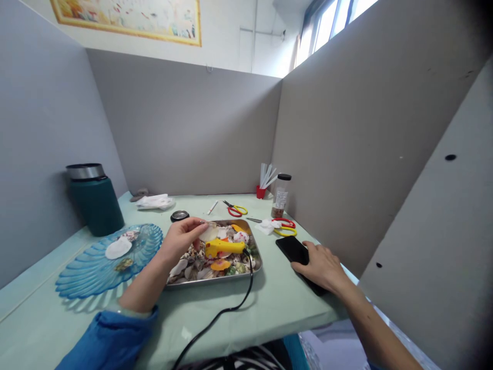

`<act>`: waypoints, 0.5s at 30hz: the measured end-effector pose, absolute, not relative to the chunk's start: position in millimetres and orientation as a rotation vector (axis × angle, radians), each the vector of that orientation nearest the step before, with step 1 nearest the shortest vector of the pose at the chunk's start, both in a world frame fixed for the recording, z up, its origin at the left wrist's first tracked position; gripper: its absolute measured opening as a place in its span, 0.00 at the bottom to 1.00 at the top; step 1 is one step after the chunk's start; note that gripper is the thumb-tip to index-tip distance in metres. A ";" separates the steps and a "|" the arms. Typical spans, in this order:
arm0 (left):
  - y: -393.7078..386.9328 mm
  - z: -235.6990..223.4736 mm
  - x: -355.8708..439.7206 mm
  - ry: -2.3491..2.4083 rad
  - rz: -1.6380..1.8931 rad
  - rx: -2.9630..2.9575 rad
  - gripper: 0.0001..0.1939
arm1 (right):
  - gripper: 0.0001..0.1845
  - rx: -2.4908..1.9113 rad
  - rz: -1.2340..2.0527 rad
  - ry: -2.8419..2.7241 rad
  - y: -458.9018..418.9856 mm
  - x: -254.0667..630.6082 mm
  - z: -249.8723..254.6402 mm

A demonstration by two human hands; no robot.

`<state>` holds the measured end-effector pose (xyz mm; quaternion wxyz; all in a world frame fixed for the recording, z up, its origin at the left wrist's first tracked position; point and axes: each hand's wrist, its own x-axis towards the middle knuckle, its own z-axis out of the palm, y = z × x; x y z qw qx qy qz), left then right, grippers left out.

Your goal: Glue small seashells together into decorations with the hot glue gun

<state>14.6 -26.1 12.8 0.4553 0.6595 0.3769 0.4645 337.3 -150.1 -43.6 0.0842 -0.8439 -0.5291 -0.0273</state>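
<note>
Over the metal tray (pixel 215 280) of mixed seashells, my left hand (pixel 184 235) pinches a pale, translucent flat shell (pixel 209 232) between thumb and fingers. A yellow glue gun (pixel 225 247) with a black cord lies across the shells, just right of that hand. My right hand (pixel 321 263) rests over a black smartphone (pixel 292 249) on the table, thumb along its left side and fingers across to its far side. Left of the tray, a blue scalloped glass plate (pixel 84 272) bears a white shell (pixel 118 248) and smaller shells.
A dark green bottle (pixel 94 205) stands at the left partition. Behind the tray are a round black lid (pixel 179 216), scissors (pixel 235 210) and a white packet (pixel 156 202). Another pair of scissors (pixel 285 227), a jar (pixel 281 198) and a red cup (pixel 261 192) of white sticks stand rightward.
</note>
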 end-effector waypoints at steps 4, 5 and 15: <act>-23.6 10.3 14.1 0.935 1.145 1.630 0.14 | 0.35 -2.519 -0.081 -1.559 -147.6 340.0 -45.9; -23.2 9.8 14.0 0.943 1.144 1.630 0.14 | 0.35 -2.516 -0.082 -1.558 -147.0 340.1 -46.0; -21.2 8.0 11.3 0.951 1.103 1.661 0.15 | 0.36 -2.495 0.010 -1.623 -155.2 343.2 -37.3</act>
